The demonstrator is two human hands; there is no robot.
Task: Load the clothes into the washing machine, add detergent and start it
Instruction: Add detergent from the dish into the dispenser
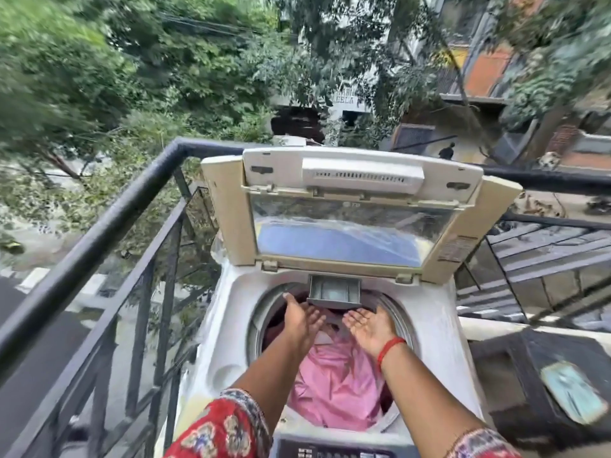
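Control panel — cut off below

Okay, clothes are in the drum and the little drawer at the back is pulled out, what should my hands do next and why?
Probably fetch detergent: the detergent drawer stands open, pink clothes already fill the drum, and both the left hand and right hand are open, holding nothing.

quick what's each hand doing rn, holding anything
Left hand: open, fingers straight, holding nothing, over the drum.
Right hand: open, palm up, holding nothing.
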